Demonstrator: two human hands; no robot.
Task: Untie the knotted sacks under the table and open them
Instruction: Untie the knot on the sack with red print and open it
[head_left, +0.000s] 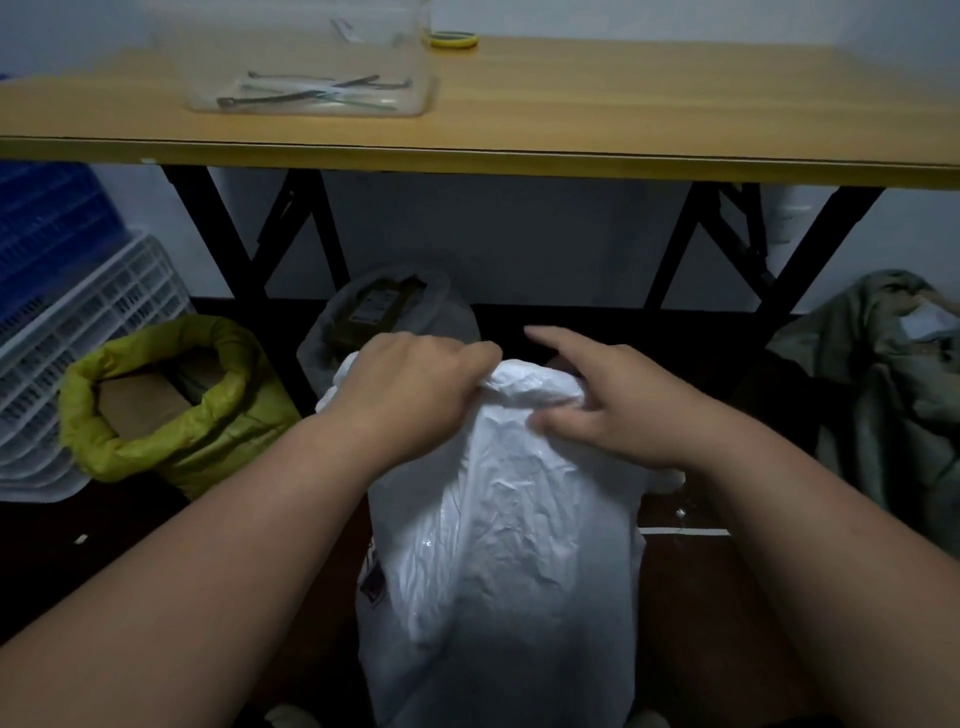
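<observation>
Opening the white sack (509, 545) below the table (571, 156): left hand (410, 387) grips its bunched mouth, right hand (618, 400) pinches it (index extended). Next, probably, pull apart.

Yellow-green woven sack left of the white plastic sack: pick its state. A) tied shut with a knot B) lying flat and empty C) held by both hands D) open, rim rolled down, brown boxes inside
D: the yellow-green woven sack stands open with its rim rolled down and brown boxes showing inside, while both hands work on the white plastic sack.
</observation>
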